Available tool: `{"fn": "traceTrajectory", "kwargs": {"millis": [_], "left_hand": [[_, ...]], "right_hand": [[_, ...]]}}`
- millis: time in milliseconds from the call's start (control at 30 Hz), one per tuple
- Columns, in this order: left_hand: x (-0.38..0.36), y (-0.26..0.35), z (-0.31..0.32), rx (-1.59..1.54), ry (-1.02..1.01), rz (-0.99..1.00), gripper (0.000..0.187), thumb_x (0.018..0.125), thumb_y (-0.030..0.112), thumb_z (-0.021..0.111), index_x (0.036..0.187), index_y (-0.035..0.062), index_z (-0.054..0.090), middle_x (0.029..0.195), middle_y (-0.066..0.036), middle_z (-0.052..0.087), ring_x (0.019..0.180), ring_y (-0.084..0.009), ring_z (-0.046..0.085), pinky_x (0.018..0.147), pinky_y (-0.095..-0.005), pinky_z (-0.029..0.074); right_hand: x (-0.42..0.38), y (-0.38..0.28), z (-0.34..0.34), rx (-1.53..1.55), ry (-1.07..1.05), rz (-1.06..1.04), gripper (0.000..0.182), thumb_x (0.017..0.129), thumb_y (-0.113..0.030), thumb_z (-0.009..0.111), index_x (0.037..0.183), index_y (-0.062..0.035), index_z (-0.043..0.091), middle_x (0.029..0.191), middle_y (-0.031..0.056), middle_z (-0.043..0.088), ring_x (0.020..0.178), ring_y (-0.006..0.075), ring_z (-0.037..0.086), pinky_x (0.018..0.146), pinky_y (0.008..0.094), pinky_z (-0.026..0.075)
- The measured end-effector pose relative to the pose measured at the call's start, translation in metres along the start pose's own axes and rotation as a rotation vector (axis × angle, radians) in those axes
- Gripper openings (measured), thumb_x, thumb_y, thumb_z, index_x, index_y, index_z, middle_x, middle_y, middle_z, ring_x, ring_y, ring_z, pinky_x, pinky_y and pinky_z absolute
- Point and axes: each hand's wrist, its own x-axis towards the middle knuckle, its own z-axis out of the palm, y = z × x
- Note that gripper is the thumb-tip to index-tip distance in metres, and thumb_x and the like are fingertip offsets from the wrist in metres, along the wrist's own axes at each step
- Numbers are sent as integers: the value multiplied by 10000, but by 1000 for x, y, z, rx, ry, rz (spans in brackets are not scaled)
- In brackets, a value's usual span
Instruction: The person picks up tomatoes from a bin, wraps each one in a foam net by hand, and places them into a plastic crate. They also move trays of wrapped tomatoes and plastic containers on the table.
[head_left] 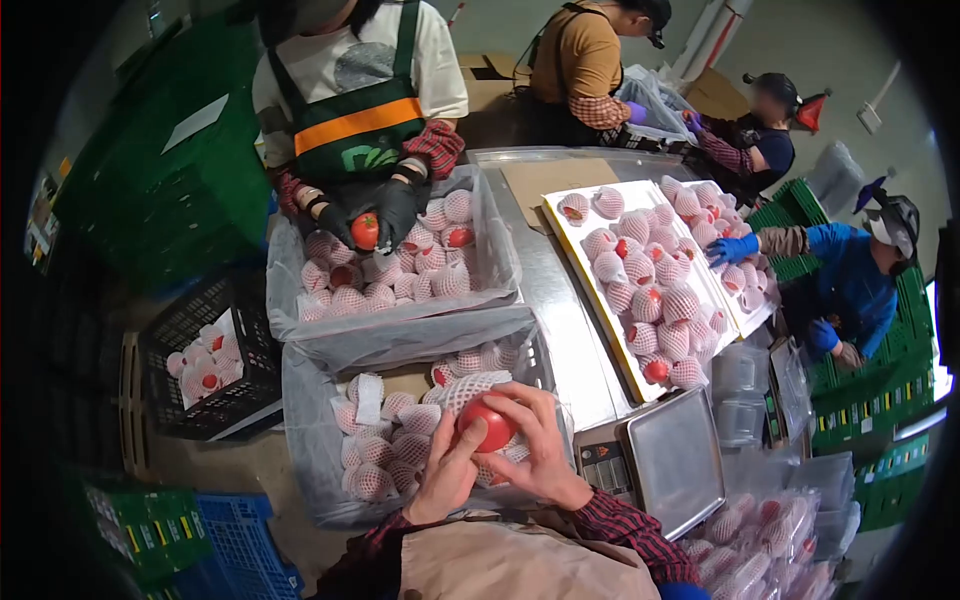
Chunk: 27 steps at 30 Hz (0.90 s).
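Over the near lined crate [310, 480], a red tomato [488, 428] sits between my two hands. My left hand [447, 478] presses thumb and fingers against its left side. Curled around its top and right side are the fingers of my right hand [540, 450]. A white foam net sleeve [472, 388] lies against the tomato's far side; how far it covers the fruit is hidden. Below, several net-wrapped tomatoes [375, 450] fill the crate, with a folded white piece of foam [369, 398] on top of them.
Across from me, a person's black-gloved hands [402, 215] hold a tomato above another lined crate [400, 325]. White trays [575, 250] of wrapped tomatoes stand on the metal table [570, 330]. A scale [675, 460] is at my right, a black crate [165, 345] at left. Other people work behind.
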Motion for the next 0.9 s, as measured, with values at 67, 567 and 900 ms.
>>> {"fn": "traceTrajectory", "kwargs": {"millis": [67, 567, 900], "left_hand": [[1, 4, 0, -64, 99, -58, 379, 1035, 216, 646, 1357, 44, 544, 1318, -90, 593, 1196, -203, 602, 979, -359, 520], [-9, 3, -28, 364, -45, 225, 420, 1029, 133, 620, 1407, -23, 522, 1317, -89, 629, 1217, -161, 582, 1058, -327, 448], [-16, 16, -11, 254, -155, 91, 564, 954, 39, 695, 1449, -25, 434, 1397, -131, 561, 1288, -207, 551, 1108, -383, 445]], "right_hand": [[-5, 6, 3, 106, 19, 6, 691, 783, -119, 849, 1407, -90, 553, 1347, 153, 548, 1226, 348, 540, 1031, 419, 461], [-18, 5, -9, 860, 3, 529, 605, 956, -210, 740, 1473, -47, 474, 1311, 127, 597, 1229, 241, 598, 1000, 387, 526], [-11, -13, -19, 212, -41, 216, 690, 745, -187, 907, 1363, -57, 627, 1295, 143, 582, 1164, 275, 616, 930, 372, 552]]}}
